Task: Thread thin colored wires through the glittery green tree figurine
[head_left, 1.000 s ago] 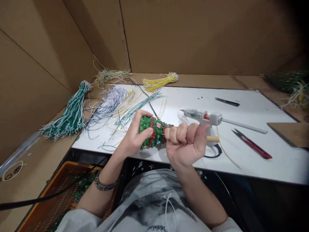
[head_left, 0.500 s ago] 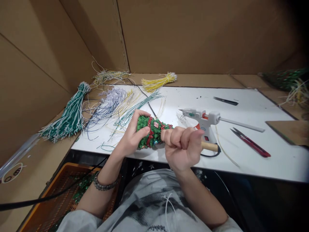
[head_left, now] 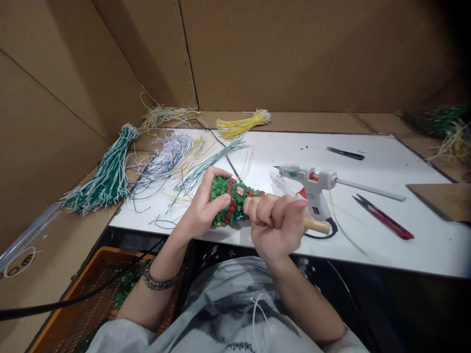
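Cardboard walls [head_left: 312, 54] are enclosing the white surface [head_left: 368, 147]; over its near edge the left hand [head_left: 200, 212] is cupping the wide end of a green sequinned cone [head_left: 232, 200] while the right hand [head_left: 275, 226] is clenching its wooden handle [head_left: 318, 226], likely steadying it beside the propped glue gun [head_left: 309, 179].

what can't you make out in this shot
Head view throughout.
The wooden handle: mostly hidden in the right hand; its joint with the green sequin cone is covered.
The cone's left end: wrapped by the left hand.
The orange basket: contents cut off by the bottom edge and forearm.
The green bundle far right: dark, cut by the edge.
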Action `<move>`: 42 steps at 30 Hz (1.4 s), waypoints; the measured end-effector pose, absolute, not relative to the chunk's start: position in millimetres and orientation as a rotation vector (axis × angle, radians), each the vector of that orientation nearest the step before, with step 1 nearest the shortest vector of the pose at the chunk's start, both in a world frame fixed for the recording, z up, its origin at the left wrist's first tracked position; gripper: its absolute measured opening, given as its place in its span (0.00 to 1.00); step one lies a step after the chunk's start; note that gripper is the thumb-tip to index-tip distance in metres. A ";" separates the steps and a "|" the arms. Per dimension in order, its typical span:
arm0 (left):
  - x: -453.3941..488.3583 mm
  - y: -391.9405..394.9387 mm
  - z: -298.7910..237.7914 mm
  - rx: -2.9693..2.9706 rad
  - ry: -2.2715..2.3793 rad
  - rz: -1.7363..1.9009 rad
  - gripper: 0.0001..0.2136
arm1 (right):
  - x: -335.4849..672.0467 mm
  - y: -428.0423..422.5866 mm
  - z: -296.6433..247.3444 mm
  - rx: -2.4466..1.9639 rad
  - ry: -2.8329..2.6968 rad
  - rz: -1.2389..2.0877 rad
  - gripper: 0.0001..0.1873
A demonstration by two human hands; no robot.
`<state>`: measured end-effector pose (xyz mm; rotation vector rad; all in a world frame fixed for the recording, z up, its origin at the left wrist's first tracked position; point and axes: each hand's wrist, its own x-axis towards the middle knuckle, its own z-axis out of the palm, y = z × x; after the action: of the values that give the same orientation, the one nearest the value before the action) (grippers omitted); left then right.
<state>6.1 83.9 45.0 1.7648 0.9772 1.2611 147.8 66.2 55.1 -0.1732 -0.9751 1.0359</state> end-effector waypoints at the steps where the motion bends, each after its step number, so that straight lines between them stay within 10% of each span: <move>1: 6.0 83.7 45.0 1.770 0.983 1.257 0.16 | 147.0 66.4 55.9 -0.190 -0.977 1.031 0.29; 17: 4.4 83.3 47.6 1.793 0.994 1.233 0.17 | 189.3 70.5 49.2 -0.923 -1.254 0.723 0.20; 42: 1.5 86.3 39.4 1.795 0.979 1.250 0.17 | 179.1 77.6 58.4 -0.456 -1.062 1.030 0.31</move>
<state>1.5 86.3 39.4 1.7946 0.9790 1.2505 179.1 77.6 58.4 -0.4555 -1.0624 1.0303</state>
